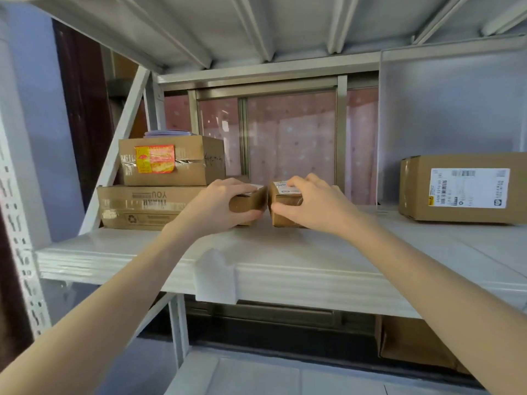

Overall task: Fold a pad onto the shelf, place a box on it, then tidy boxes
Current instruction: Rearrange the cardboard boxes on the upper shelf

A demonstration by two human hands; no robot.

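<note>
While both bare arms reach forward over the shelf (pixel 285 269), each hand grips its own small cardboard box: the left hand (pixel 216 206) wraps the left small box (pixel 251 199) with fingers over its top and thumb under its front, and the right hand (pixel 310 205) clasps the right small box (pixel 285 202) the same way, fingers across its white label and thumb on its front face. The two small boxes stand side by side on the shelf, nearly touching, with a narrow gap between them. Just left of the left small box sits a stack of two larger cartons: a wide flat carton (pixel 142 206) at the bottom with clear tape and a recycling mark, and on top of it a taped carton (pixel 171 161) carrying a red and yellow sticker. Some thin pale item lies on top of that carton; what it is cannot be told. Well to the right of the small boxes, a fifth box, the labelled carton (pixel 462 188), rests on the shelf with a large white shipping label facing forward. A white foam pad (pixel 370 238) covers the shelf surface, and one flap of it hangs over the front edge below the hands. Behind the small boxes is a window (pixel 288 138) with a pink dotted covering.
</note>
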